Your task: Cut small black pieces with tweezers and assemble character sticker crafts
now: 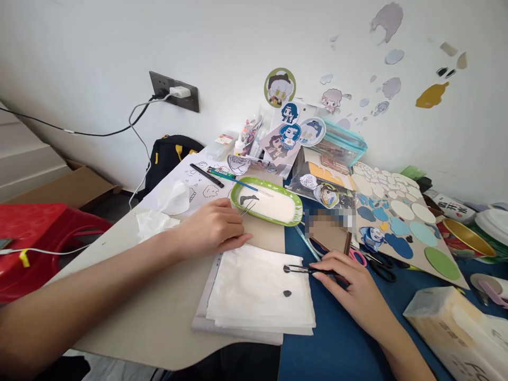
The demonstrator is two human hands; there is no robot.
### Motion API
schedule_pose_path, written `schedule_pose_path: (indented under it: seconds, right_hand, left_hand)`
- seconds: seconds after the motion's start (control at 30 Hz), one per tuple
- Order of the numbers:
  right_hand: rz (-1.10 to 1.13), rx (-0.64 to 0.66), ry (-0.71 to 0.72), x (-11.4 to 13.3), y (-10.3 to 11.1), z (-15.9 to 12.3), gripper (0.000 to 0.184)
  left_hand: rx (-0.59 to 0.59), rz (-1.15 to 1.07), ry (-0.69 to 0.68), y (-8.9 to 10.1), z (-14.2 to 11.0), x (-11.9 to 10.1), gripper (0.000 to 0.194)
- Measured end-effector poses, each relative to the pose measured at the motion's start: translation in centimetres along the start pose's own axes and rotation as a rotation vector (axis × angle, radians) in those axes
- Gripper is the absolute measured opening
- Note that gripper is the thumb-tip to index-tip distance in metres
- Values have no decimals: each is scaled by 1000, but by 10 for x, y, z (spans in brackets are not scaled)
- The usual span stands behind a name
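My left hand (pixel 218 227) is closed around thin silver tweezers (pixel 246 208), whose tips point into a green-rimmed dish (pixel 299 211) of white liquid. Beside those tips a dark curved piece (pixel 249 198) lies in the dish; whether they grip it I cannot tell. My right hand (pixel 349 278) pinches black tweezers (pixel 304 270) from the right. Their tips meet a small dark piece (pixel 286 269) over a stack of white tissues (pixel 254 296). A second dark piece (pixel 287 293) rests on the tissue just below it.
Crumpled tissue (pixel 154 225) and drawn paper sheets (pixel 198 182) lie to the left. Behind the dish stand cartoon cards (pixel 283 143). On the right are a board of coloured paper shapes (pixel 400 222), black scissors (pixel 381 269) and a tissue pack (pixel 452 328).
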State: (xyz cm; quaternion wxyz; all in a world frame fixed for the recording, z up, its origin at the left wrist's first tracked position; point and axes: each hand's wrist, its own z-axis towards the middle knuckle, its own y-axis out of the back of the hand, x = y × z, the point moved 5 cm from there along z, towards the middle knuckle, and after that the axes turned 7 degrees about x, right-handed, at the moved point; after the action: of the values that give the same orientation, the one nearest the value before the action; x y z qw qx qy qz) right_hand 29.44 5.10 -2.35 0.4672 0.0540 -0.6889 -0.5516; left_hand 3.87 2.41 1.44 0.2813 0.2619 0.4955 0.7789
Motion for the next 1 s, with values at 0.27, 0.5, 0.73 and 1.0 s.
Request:
schedule_pose_path:
  seconds: [0.27,0.5,0.73,1.0]
  right_hand:
    - [-2,26,9,-2,-2,-1,15]
    - [-13,-2,45,2,0,-2,13]
    - [-44,12,42,-3,-1,-2,14]
    - [45,-84,-12,-5,18,-7,11]
  left_hand:
    - [20,1,16,-1,0,1,38]
    - [36,-4,33,-1,0,2,39]
    - [46,-28,43,-1,0,2,39]
    - [74,-77,85,-2,-3,8,39]
